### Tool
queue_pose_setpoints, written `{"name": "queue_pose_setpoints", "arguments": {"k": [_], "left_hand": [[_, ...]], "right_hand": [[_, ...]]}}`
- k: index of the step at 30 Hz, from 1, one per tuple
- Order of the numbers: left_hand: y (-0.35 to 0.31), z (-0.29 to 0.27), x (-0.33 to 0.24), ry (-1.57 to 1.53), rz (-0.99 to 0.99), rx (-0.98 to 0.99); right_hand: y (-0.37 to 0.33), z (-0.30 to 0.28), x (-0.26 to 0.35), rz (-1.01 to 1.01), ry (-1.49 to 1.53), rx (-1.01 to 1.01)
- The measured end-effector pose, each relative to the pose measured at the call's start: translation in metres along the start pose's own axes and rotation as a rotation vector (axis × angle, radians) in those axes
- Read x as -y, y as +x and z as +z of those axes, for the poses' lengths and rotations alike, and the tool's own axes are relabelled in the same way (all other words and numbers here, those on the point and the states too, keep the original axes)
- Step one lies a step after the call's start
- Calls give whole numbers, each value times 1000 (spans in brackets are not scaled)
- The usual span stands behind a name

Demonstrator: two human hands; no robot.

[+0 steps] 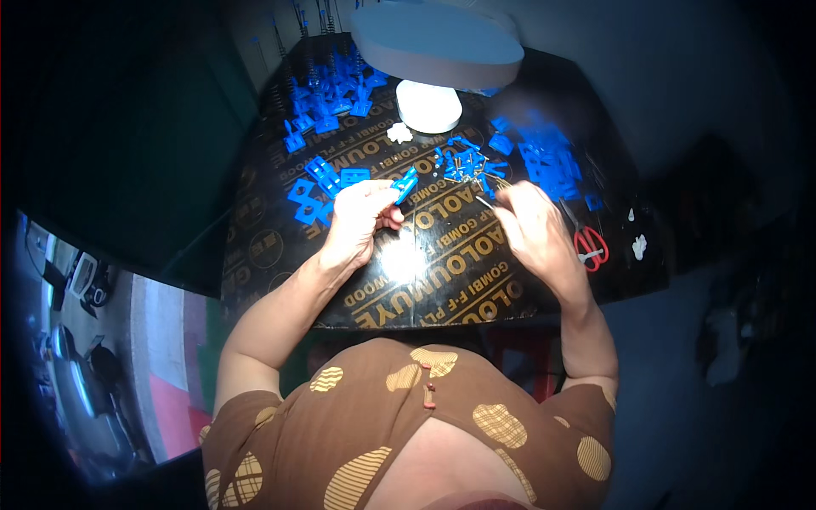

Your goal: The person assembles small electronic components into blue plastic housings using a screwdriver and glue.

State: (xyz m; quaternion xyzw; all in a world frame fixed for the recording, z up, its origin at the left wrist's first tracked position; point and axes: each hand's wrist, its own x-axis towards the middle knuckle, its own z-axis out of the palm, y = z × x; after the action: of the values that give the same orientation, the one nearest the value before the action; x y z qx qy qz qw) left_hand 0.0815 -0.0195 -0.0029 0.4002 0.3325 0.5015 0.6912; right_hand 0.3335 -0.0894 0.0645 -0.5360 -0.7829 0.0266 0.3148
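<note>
My left hand (357, 217) pinches a small blue plastic part (406, 184) above the table, left of the middle. Several square blue plastic pieces (323, 174) lie beside and behind that hand. On the right, my right hand (537, 229) is closed with its fingers pointing down at the near side of a loose pile of thin metal pins (467, 166) and small blue pieces. A thin metal piece (484, 202) sticks out beside its thumb; the rest of it is hidden by the fingers.
A lit white lamp (429, 106) stands at the back under its large grey top (438, 47). Blue parts are heaped at the far left (336, 93) and right (548, 157). Red-handled scissors (589, 246) lie right of my right hand. The dark printed table (450, 293) ends near my body.
</note>
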Motion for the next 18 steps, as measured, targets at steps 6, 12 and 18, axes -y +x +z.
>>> {"name": "queue_pose_setpoints", "arguments": {"k": [6,12,18], "left_hand": [[-1,7,-2,-35,-1,-55],[2,4,1,-56,-7,-42],[3,1,2,-76,2,-36]], "right_hand": [[-40,4,-20,104,-572,233],[-45,17,-34,58,-714,224],[-47,17,-29,46,-578,194]]}}
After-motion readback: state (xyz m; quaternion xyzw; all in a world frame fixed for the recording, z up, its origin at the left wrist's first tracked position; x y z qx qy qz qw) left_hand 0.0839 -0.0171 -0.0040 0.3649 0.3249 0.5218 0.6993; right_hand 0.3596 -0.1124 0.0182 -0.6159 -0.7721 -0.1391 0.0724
